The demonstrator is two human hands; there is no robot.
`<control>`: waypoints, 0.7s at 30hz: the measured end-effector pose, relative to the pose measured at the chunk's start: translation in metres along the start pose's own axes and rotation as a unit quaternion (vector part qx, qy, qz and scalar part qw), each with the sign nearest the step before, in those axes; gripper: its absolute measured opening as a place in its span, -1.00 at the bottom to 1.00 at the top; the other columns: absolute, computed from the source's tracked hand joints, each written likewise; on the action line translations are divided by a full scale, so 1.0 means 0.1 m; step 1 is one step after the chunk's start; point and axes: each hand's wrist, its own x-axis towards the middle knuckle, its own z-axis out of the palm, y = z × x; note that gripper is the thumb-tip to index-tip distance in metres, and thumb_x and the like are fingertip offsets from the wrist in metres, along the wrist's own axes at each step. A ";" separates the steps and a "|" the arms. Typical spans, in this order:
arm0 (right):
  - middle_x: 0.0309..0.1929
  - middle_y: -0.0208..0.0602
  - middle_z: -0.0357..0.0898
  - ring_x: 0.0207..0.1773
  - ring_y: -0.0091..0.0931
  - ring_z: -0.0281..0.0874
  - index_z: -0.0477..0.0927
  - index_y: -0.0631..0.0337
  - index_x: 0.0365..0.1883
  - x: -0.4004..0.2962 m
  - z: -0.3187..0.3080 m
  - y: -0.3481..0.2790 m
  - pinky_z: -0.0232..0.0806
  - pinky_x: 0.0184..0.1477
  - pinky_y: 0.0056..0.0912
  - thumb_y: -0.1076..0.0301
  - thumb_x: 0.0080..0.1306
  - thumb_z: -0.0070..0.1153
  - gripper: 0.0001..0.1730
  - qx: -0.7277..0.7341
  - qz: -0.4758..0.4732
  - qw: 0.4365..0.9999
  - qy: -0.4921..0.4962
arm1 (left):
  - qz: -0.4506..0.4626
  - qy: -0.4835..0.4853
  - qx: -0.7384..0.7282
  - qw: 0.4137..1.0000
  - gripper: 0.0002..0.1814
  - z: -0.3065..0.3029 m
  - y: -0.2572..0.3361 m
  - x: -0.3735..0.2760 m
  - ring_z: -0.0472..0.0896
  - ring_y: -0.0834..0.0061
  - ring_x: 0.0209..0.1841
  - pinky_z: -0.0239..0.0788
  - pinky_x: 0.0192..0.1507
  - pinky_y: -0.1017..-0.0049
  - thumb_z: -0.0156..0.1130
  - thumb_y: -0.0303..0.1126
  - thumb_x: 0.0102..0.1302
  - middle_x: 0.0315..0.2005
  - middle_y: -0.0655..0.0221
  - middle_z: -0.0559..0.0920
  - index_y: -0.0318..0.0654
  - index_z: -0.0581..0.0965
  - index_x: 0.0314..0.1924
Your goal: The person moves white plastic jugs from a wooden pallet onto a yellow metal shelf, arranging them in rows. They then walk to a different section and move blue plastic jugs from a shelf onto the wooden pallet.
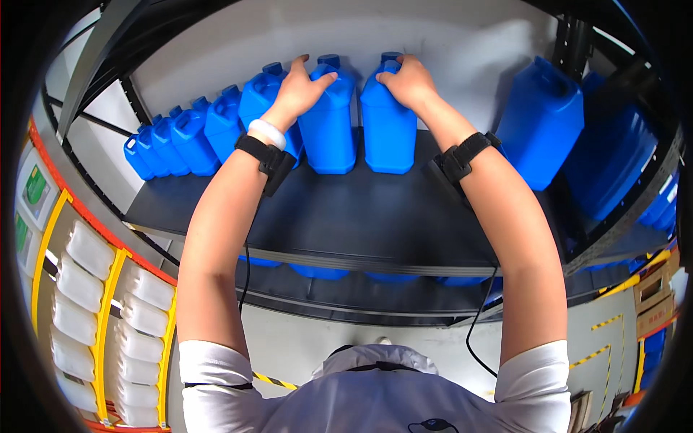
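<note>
A row of blue plastic jerrycans stands on a black shelf point(346, 222) in front of me. My left hand point(305, 89) is spread over the shoulder of one capped jerrycan point(328, 135), its thumb on the top and its fingers apart toward the neighbouring jerrycan point(260, 100). A narrow gap to the right stands another upright jerrycan point(389, 132). My right hand point(410, 81) grips this one at the top, thumb by the handle and fingers by the cap. Its hidden fingertips lie behind the neck.
Smaller blue jerrycans point(189, 135) continue leftward. A large blue jerrycan point(541, 124) stands at the right, near a black rack post point(571, 43). A lower shelf point(346, 297) holds more blue containers. White containers point(81, 292) fill an orange-and-yellow rack at left.
</note>
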 end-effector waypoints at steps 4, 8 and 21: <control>0.09 0.04 0.46 0.16 -0.18 0.42 0.41 0.37 0.11 -0.07 -0.09 0.04 0.29 0.15 -0.24 0.18 0.02 0.20 -0.31 0.073 0.029 0.997 0.023 | 0.014 -0.006 -0.028 0.999 -0.24 0.00 -0.10 0.04 0.43 0.10 0.15 0.26 0.16 0.36 0.25 -0.23 0.18 0.09 -0.22 0.39 -0.43 0.16 0.28; -0.08 0.08 0.56 0.01 -0.18 0.54 0.54 0.43 -0.06 -0.36 -0.36 0.07 0.38 0.03 -0.28 0.21 -0.06 0.18 -0.40 0.077 0.058 0.995 0.016 | -0.006 -0.055 -0.083 0.995 -0.40 -0.10 -0.04 -0.06 0.40 0.18 0.18 0.21 0.19 0.43 0.17 -0.35 0.19 0.14 0.01 0.41 -0.42 0.29 0.22; -0.32 -0.23 0.60 -0.27 -0.56 0.52 0.56 0.30 -0.02 -2.88 -2.14 -0.24 0.38 -0.15 -0.53 0.42 0.05 0.14 -0.54 0.094 0.082 0.979 0.160 | 0.137 -0.225 -0.347 0.900 -0.62 -0.92 1.49 -1.48 0.45 0.51 0.03 0.21 0.12 0.57 0.10 -0.32 0.29 -0.02 0.30 0.53 -0.31 0.48 0.07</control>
